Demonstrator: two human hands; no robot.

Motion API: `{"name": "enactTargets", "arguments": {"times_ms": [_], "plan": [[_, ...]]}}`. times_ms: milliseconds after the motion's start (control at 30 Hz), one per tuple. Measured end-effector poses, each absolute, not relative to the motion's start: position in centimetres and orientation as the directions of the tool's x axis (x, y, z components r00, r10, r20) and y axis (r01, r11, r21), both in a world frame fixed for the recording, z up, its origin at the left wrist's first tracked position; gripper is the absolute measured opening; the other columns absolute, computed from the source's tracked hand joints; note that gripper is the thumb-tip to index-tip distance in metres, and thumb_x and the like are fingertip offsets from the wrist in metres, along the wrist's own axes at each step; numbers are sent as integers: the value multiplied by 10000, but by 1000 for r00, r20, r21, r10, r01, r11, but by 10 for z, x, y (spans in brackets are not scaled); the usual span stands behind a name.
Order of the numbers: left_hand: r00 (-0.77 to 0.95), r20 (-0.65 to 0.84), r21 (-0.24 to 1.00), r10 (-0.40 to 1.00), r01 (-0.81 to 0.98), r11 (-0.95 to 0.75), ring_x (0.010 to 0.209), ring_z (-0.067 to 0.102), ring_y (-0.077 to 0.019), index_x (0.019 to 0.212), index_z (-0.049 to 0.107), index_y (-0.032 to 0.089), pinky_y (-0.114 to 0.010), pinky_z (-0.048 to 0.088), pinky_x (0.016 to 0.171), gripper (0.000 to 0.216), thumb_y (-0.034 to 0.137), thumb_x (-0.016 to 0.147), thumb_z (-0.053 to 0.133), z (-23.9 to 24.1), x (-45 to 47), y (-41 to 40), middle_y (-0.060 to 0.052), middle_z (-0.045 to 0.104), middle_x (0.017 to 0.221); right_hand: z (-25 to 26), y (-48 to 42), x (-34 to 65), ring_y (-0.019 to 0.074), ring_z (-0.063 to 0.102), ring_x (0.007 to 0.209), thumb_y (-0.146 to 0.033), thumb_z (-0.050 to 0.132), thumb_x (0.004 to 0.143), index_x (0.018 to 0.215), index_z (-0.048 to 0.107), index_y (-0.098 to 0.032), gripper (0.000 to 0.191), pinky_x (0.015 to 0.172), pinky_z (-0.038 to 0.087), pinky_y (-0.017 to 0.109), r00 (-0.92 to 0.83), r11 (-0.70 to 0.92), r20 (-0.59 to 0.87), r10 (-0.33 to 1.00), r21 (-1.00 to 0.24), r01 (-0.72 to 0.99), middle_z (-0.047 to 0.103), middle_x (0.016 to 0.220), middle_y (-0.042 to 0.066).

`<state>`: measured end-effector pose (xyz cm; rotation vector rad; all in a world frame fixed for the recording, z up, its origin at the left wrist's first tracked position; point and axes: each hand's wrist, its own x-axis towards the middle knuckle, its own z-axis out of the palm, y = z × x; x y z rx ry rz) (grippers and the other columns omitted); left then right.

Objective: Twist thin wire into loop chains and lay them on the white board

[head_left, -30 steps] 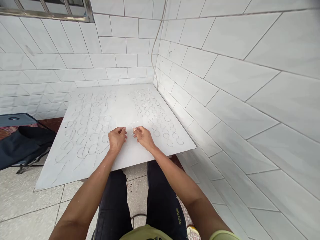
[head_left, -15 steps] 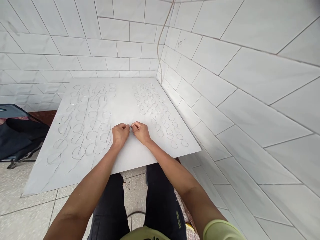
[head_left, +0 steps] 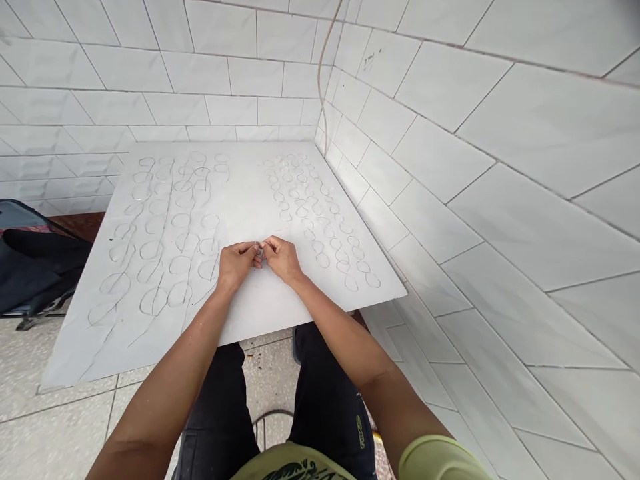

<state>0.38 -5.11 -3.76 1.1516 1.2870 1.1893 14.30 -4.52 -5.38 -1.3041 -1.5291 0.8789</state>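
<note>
Here, beside big tiled walls [head_left: 485,200], a white surface [head_left: 246,190] has dark cloth [head_left: 45,267] past its left edge, the left hand [head_left: 237,265] and right hand [head_left: 281,258] sit close together over it, fingers [head_left: 270,244] pinched narrow and hiding whatever they hold, so I can't tell, and thin loops [head_left: 156,300] lie in rows on both sides.

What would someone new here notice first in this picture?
Probably the rows of thin loops on the white board, larger ones toward its left, smaller ones toward its right. Then the left hand and right hand, close together near the board's front middle. Some dark fabric stands out at the picture's left edge.
</note>
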Motion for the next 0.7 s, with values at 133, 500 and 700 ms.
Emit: {"name": "enactTargets", "arguments": {"times_ms": [133, 500, 700], "plan": [[-27, -90, 995, 996, -44, 89, 601, 639, -138, 891, 785, 112, -290, 568, 582, 211, 281, 772, 744, -36, 3, -50, -66, 720, 777, -53, -46, 144, 120, 471, 577, -381, 492, 934, 743, 557, -221, 258, 525, 349, 242, -24, 179, 181, 983, -929, 323, 585, 688, -22], [-25, -92, 987, 995, -136, 88, 583, 628, -137, 872, 713, 105, -271, 528, 542, 274, 288, 698, 818, -28, 4, -53, -52, 689, 702, -54, -46, 145, 117, 447, 586, -322, 480, 917, 709, 522, -217, 237, 545, 349, 237, -43, 217, 214, 976, -921, 323, 541, 657, -34], [29, -52, 994, 998, -97, 55, 558, 623, -138, 871, 693, 128, -274, 518, 516, 268, 324, 724, 803, -25, 0, -53, -54, 699, 729, -52, -47, 146, 117, 427, 574, -318, 477, 922, 695, 526, -218, 253, 525, 320, 239, -81, 246, 233, 969, -916, 318, 514, 629, -34]]}}
